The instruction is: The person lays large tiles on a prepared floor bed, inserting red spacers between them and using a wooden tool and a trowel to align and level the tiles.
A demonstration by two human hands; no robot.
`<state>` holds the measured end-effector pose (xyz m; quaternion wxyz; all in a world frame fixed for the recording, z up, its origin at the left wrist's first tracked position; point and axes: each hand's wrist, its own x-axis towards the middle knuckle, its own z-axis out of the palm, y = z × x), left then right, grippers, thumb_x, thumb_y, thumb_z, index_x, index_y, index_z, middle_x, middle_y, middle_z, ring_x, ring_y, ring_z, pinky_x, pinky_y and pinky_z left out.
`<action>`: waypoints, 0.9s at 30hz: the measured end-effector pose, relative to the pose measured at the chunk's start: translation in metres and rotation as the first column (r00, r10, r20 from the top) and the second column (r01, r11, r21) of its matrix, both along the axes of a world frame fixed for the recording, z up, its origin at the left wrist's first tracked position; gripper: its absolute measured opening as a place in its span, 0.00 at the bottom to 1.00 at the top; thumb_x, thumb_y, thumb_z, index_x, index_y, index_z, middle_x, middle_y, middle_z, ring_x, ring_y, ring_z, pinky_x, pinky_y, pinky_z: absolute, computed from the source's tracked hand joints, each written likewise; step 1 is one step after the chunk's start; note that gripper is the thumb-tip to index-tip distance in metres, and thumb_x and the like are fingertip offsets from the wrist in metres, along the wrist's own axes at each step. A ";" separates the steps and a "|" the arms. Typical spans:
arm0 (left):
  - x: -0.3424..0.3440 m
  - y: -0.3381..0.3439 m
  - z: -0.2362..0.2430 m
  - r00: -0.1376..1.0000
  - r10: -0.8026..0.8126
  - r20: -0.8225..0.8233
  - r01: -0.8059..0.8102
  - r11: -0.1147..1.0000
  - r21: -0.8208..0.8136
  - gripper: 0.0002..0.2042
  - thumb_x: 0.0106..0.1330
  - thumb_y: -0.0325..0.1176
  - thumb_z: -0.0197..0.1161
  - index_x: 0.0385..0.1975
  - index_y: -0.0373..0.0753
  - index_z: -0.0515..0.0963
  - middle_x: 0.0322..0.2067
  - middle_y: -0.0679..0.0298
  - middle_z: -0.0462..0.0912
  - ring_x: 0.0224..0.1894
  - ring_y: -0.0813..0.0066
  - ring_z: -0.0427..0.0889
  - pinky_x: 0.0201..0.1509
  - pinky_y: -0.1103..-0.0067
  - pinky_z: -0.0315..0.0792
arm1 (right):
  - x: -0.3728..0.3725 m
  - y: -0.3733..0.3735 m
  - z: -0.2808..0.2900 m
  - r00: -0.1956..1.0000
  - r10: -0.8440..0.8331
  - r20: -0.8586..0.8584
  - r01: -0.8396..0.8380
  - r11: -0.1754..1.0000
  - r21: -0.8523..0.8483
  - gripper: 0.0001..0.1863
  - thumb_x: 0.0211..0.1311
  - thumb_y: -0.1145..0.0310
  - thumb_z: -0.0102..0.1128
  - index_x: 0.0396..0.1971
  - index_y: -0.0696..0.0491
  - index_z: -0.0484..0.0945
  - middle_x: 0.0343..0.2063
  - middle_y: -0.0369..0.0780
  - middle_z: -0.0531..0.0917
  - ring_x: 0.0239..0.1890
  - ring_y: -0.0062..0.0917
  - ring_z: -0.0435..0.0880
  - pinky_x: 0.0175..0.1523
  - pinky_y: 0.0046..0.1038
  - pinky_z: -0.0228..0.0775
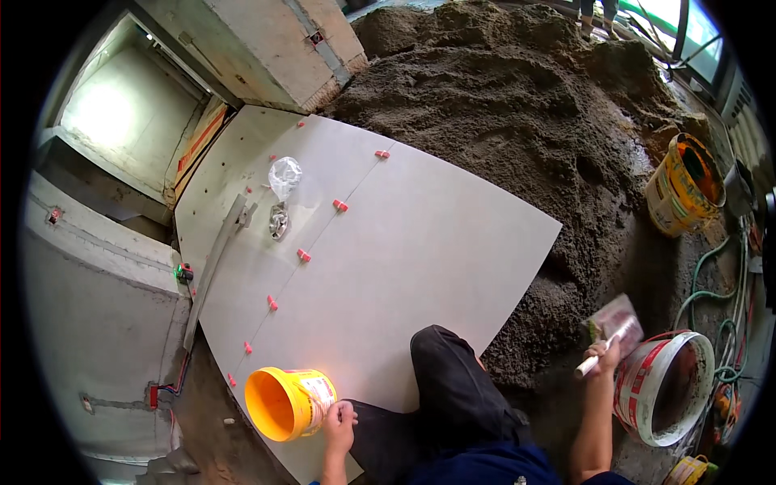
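My right hand (pixel 605 357) is closed around the white handle of a trowel (pixel 621 314), whose wide, roughly rectangular blade is blurred. It is held between the dark mortar heap and a white bucket (pixel 638 388) with red markings, stained inside. On the other side, my left hand (pixel 339 424) has its fingers curled in beside a yellow bucket (pixel 317 396); whether it grips anything is not clear. The yellow bucket stands by the near left edge of large pale floor tiles (pixel 420 250). Red levelling clips (pixel 340 206) line the tile joint.
A heap of dark mortar (pixel 501 105) spreads behind the tiles. Clear plastic bags (pixel 284 178) and a long metal straightedge (pixel 214 267) lie on the left tiles. A green-lit device (pixel 184 273) sits by the wall. At right are a dirty yellow bucket (pixel 671 198) and green hoses (pixel 702 295).
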<state>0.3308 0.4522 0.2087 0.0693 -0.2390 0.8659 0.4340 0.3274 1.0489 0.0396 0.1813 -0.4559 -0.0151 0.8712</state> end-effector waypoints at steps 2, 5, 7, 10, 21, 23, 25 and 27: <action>0.022 -0.013 -0.005 0.999 0.032 0.014 -0.032 0.999 0.016 0.13 0.73 0.39 0.58 0.39 0.33 0.78 0.27 0.63 0.82 0.26 0.79 0.81 0.33 0.80 0.75 | -0.022 -0.010 0.007 0.980 -0.107 0.167 0.079 0.983 0.166 0.26 0.71 0.37 0.45 0.25 0.45 0.64 0.10 0.24 0.59 0.10 0.12 0.63 0.16 0.19 0.56; 0.040 -0.007 -0.020 0.992 0.089 0.091 -0.093 0.995 0.037 0.13 0.73 0.40 0.58 0.39 0.34 0.77 0.27 0.63 0.82 0.26 0.79 0.80 0.34 0.80 0.75 | -0.086 -0.050 -0.003 0.994 0.105 -0.001 -0.105 0.994 0.023 0.23 0.73 0.43 0.45 0.25 0.45 0.64 0.09 0.27 0.59 0.09 0.14 0.60 0.16 0.21 0.56; 0.038 0.005 -0.011 0.994 0.088 0.067 -0.090 0.995 0.036 0.13 0.73 0.40 0.58 0.39 0.33 0.77 0.27 0.63 0.82 0.26 0.79 0.80 0.35 0.80 0.76 | -0.126 -0.120 0.021 0.869 0.494 0.045 -0.495 0.868 0.034 0.19 0.72 0.48 0.52 0.31 0.47 0.64 0.11 0.27 0.59 0.10 0.13 0.59 0.17 0.22 0.56; 0.019 0.021 0.007 0.998 0.067 0.014 -0.067 0.997 0.033 0.14 0.73 0.40 0.58 0.39 0.33 0.77 0.27 0.63 0.82 0.27 0.79 0.81 0.35 0.80 0.76 | -0.137 -0.124 0.035 0.927 0.374 0.038 -0.370 0.925 -0.084 0.17 0.73 0.50 0.51 0.38 0.47 0.62 0.13 0.26 0.59 0.11 0.13 0.59 0.15 0.19 0.53; 0.018 -0.021 -0.004 0.999 -0.020 -0.048 0.018 0.999 -0.044 0.13 0.71 0.39 0.60 0.37 0.33 0.77 0.25 0.64 0.82 0.25 0.78 0.81 0.34 0.80 0.75 | -0.059 -0.043 0.025 0.993 0.012 0.120 -0.024 0.995 0.098 0.28 0.68 0.35 0.48 0.20 0.42 0.59 0.11 0.24 0.58 0.10 0.11 0.59 0.15 0.18 0.54; 0.026 -0.018 -0.008 0.999 0.026 0.023 -0.025 0.999 -0.038 0.11 0.71 0.38 0.59 0.37 0.34 0.77 0.25 0.64 0.82 0.25 0.78 0.81 0.34 0.80 0.76 | -0.085 -0.072 0.023 0.977 0.111 0.183 -0.139 0.979 0.147 0.28 0.70 0.38 0.47 0.20 0.44 0.59 0.12 0.25 0.58 0.10 0.12 0.58 0.16 0.19 0.53; 0.018 -0.006 -0.002 1.000 0.026 0.015 -0.026 0.999 -0.039 0.11 0.71 0.38 0.59 0.37 0.34 0.77 0.26 0.64 0.82 0.26 0.79 0.81 0.35 0.79 0.75 | -0.114 -0.122 0.030 0.937 0.332 0.111 -0.340 0.938 0.070 0.26 0.71 0.41 0.48 0.22 0.45 0.60 0.12 0.25 0.59 0.10 0.12 0.58 0.16 0.19 0.53; 0.002 -0.002 0.009 0.999 -0.018 0.028 0.020 0.998 -0.053 0.12 0.71 0.38 0.59 0.38 0.34 0.77 0.27 0.64 0.82 0.27 0.78 0.81 0.37 0.79 0.75 | -0.126 -0.140 0.044 0.920 0.353 -0.170 -0.383 0.902 -0.199 0.23 0.72 0.46 0.50 0.24 0.47 0.63 0.12 0.25 0.61 0.11 0.11 0.60 0.18 0.18 0.55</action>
